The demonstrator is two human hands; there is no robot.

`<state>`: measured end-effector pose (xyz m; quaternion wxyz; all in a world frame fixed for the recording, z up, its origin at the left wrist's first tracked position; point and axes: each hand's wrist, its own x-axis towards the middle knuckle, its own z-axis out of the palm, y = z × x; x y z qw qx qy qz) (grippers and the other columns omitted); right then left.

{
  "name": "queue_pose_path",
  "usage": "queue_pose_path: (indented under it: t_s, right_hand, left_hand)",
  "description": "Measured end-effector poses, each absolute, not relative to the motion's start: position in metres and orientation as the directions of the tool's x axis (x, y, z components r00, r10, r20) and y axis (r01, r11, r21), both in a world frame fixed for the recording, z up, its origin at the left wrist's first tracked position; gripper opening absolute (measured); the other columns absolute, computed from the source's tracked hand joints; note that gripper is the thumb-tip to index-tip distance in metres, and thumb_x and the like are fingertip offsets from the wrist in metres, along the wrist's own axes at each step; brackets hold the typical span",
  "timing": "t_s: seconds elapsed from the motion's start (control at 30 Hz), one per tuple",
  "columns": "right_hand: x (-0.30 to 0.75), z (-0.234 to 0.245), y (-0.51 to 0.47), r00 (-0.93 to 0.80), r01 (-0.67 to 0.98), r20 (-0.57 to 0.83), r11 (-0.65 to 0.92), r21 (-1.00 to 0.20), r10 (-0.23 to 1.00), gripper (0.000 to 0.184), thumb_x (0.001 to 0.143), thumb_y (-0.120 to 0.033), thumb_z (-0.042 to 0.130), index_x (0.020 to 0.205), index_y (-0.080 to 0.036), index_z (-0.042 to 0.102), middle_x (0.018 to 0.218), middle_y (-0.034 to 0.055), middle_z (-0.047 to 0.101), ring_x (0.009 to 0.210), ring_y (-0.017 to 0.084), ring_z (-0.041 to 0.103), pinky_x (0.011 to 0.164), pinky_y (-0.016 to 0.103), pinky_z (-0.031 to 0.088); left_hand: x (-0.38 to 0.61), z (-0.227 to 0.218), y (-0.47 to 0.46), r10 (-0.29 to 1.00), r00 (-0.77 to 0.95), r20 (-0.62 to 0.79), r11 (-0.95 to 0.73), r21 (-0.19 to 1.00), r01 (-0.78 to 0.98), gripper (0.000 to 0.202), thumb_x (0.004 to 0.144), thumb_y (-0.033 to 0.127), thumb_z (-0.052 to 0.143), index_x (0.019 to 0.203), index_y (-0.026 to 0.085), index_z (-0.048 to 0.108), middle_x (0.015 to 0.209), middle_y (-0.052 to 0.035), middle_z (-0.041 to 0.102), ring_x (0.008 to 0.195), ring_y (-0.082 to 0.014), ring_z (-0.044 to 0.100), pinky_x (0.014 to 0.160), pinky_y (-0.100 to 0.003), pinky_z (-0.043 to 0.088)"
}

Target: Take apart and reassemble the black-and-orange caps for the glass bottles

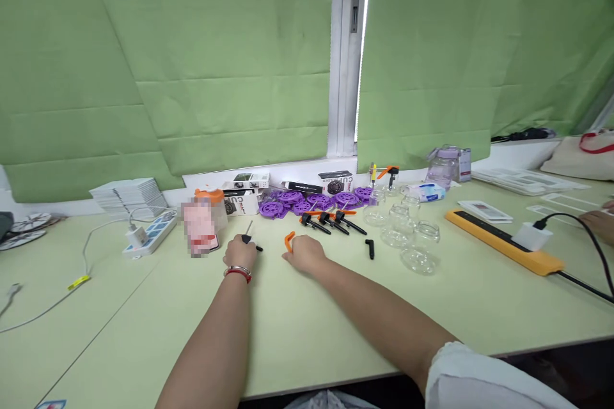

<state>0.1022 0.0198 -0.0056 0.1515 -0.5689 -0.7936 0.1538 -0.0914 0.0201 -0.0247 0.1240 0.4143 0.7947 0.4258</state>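
Observation:
My left hand [239, 254], with a red bracelet at the wrist, rests on the pale green table [307, 326] and is closed round a small black tool with a thin metal tip [250, 236]. My right hand [305, 252] lies beside it, fingers curled on a small orange clip [288, 241]. Just beyond my hands lie three black pump nozzles with orange parts [330, 222] and a loose black piece [369, 248].
Purple plastic discs [307, 199] and black-and-white boxes [252, 181] line the window ledge. Several clear glass jars [412, 236] stand at right, then an orange power strip [503, 239] with a plugged charger. A white power strip [148, 235] and stacked white cards [128, 195] sit left. Another person's hand [602, 220] shows far right.

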Motion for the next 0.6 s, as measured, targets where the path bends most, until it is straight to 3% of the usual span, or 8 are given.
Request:
queue_pose_path:
  t_s: [0.1,0.17,0.3,0.37,0.47,0.6]
  right_hand:
    - [0.101,-0.009,0.024,-0.245,0.844,0.053,0.240,-0.479,0.968,0.017,0.072,-0.034,0.068,0.072,-0.017,0.064,0.081,0.0114,0.067,0.076,0.023,0.061,0.060,0.029,0.040]
    - [0.110,-0.007,0.031,-0.210,0.754,0.069,0.206,-0.624,0.975,0.020,0.072,-0.034,0.068,0.064,-0.017,0.059,0.067,0.0073,0.063,0.066,0.018,0.057,0.054,0.026,0.036]
    - [0.139,-0.001,0.041,-0.166,0.227,-0.006,0.032,-0.973,0.986,0.034,0.074,-0.042,0.064,0.058,-0.019,0.046,0.052,-0.0017,0.048,0.045,0.008,0.038,0.043,0.022,0.024]
    - [0.156,0.000,0.040,-0.211,0.009,-0.089,-0.090,-0.996,0.973,0.033,0.078,-0.044,0.059,0.064,-0.019,0.043,0.055,-0.0036,0.047,0.040,0.006,0.031,0.040,0.021,0.019]
    - [0.177,-0.006,0.034,-0.299,-0.157,-0.118,-0.171,-0.973,0.947,0.027,0.078,-0.040,0.058,0.071,-0.019,0.043,0.060,-0.0045,0.050,0.038,0.004,0.028,0.038,0.019,0.014]
    - [0.191,-0.020,0.026,-0.416,-0.273,-0.118,-0.248,-0.929,0.902,0.028,0.073,-0.037,0.063,0.073,-0.019,0.042,0.060,-0.0053,0.051,0.037,0.003,0.026,0.037,0.017,0.010]
  left_hand:
    - [-0.087,-0.024,0.020,0.795,-0.584,0.166,0.185,0.850,0.494,0.041,0.065,0.022,0.059,0.106,0.021,0.058,0.098,-0.0136,0.063,0.089,-0.0292,0.061,0.071,-0.038,0.044]
    - [-0.081,-0.022,0.019,0.823,-0.546,0.159,0.115,0.894,0.434,0.045,0.066,0.020,0.056,0.111,0.020,0.055,0.097,-0.0117,0.062,0.080,-0.0245,0.062,0.065,-0.034,0.045]
    - [-0.066,-0.017,0.016,0.896,-0.421,0.142,-0.018,0.958,0.285,0.043,0.063,0.019,0.057,0.105,0.020,0.056,0.092,-0.0054,0.060,0.069,-0.0160,0.061,0.061,-0.028,0.046]
    - [-0.058,-0.014,0.012,0.940,-0.311,0.139,-0.100,0.985,0.139,0.041,0.057,0.018,0.061,0.097,0.019,0.058,0.090,-0.0031,0.058,0.069,-0.0136,0.060,0.064,-0.027,0.047]
    - [-0.045,-0.007,0.005,0.979,-0.153,0.138,-0.148,0.987,-0.059,0.042,0.050,0.014,0.064,0.092,0.018,0.057,0.087,-0.0012,0.056,0.069,-0.0117,0.057,0.065,-0.026,0.046]
    - [-0.033,-0.002,-0.003,0.991,-0.041,0.126,-0.128,0.990,-0.058,0.042,0.052,0.012,0.062,0.093,0.018,0.057,0.082,0.0007,0.057,0.066,-0.0109,0.055,0.063,-0.024,0.043]
